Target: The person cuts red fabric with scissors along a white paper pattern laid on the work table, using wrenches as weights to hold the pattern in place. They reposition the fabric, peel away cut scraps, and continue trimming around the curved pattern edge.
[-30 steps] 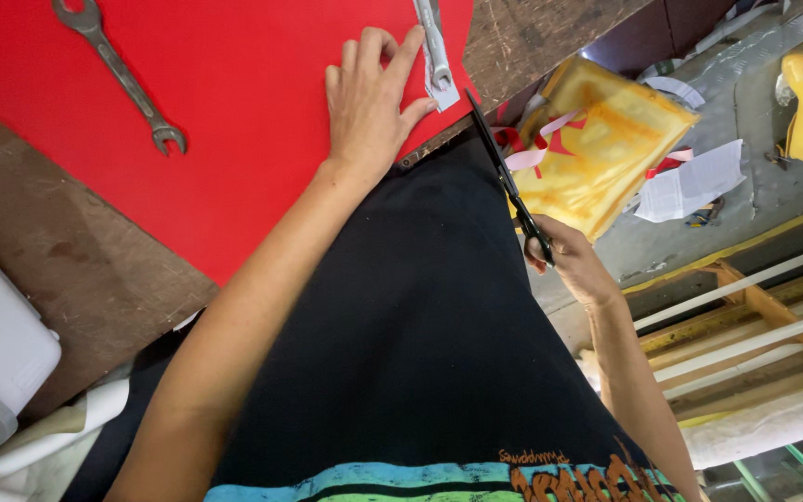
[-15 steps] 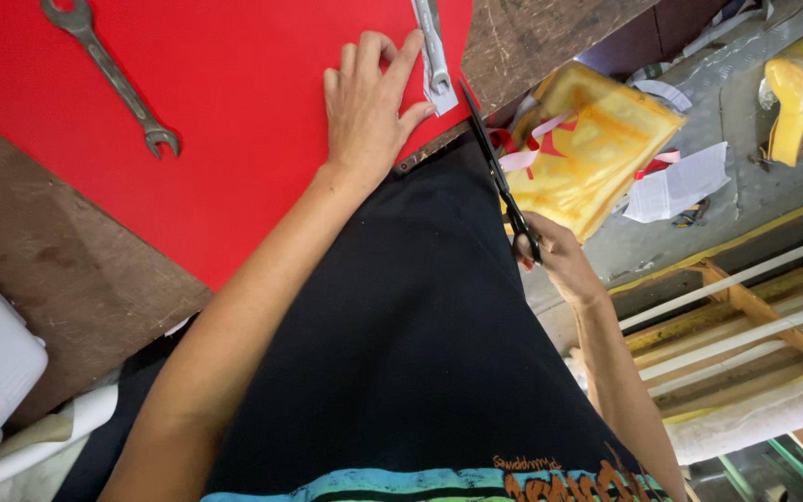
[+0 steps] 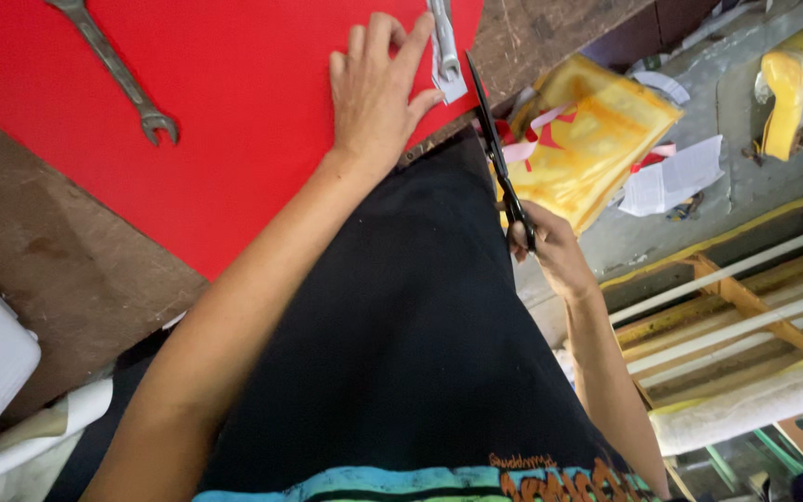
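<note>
The left hand (image 3: 375, 88) lies spread flat on the large red paper sheet (image 3: 206, 121) on the worn wooden tabletop (image 3: 58, 270). The right hand (image 3: 550, 249) grips black-handled scissors (image 3: 497, 153), blades seemingly at the sheet's right edge.

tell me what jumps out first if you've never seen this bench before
The big red sheet covers the upper left of the worn table, with the left hand pressed flat on its corner. At that corner the right hand holds black scissors. A spanner lies on the sheet.
</note>
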The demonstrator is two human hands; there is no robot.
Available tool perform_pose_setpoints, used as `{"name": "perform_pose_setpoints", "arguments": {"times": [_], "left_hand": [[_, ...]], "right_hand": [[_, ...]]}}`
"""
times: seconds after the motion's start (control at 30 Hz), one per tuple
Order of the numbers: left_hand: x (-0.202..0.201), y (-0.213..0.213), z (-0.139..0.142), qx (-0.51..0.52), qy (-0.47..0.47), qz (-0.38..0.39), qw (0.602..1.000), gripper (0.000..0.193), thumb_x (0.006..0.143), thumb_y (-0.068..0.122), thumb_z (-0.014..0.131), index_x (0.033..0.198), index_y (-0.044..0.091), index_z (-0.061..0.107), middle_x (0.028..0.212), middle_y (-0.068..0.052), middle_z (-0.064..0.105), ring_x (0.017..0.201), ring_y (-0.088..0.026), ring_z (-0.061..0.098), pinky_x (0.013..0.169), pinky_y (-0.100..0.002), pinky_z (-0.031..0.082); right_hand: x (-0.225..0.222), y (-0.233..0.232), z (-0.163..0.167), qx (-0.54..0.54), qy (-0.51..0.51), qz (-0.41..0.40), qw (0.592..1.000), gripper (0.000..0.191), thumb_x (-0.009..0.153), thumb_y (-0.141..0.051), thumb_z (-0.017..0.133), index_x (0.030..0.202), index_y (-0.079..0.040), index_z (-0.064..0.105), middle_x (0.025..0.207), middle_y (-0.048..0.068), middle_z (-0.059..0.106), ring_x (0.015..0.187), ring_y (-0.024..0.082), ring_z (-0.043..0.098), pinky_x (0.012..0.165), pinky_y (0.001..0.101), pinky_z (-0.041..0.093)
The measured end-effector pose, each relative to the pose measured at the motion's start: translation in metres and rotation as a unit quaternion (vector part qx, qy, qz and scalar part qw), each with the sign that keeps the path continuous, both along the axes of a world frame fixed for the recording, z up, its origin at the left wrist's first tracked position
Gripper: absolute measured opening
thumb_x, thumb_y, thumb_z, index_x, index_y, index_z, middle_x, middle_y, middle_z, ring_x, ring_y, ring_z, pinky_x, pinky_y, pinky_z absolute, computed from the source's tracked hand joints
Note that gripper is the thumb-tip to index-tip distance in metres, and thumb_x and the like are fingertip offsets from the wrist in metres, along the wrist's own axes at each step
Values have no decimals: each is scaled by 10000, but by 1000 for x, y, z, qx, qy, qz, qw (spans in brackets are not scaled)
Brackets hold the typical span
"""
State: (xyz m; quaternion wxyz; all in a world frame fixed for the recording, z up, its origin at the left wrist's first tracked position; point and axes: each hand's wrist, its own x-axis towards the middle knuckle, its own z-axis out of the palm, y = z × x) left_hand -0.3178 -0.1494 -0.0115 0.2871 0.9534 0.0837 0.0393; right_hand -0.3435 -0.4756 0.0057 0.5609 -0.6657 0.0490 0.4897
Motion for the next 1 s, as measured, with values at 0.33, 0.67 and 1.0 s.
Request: {"name": "perform_pose_setpoints", "arguments": {"times": [0.33, 0.67, 1.0], "left_hand": [[-3, -2, -8, 9, 1, -4, 1000, 822, 759, 334, 918, 1461, 132, 543, 1109, -56, 475, 1039, -260, 475, 788, -437, 360], [-3, -5, -16, 4, 3, 1, 1000, 806, 764, 357, 910, 1445, 130, 542, 1122, -48, 476, 1046, -250, 475, 796, -435, 356], [-2, -5, -16, 4, 10, -4, 1000, 794, 786, 362, 902, 1455, 133, 541, 1114, -48, 471, 1032, -245, 471, 790, -430, 353]], "right_hand": [[-5, 17, -9, 14, -3, -37, 999, 479, 996, -378, 690, 1303, -12, 666, 757, -48, 524, 663, 67, 528, 605, 220, 421], [-12, 30, -19, 29, -20, -55, 998, 491, 1001, -367, 685, 1315, 10, 654, 778, -41, 541, 673, 70, 511, 626, 224, 409], [-16, 48, -26, 61, -14, -91, 994, 506, 1020, -363, 666, 1348, 19, 618, 762, -7, 552, 673, 85, 517, 623, 229, 403]]}}
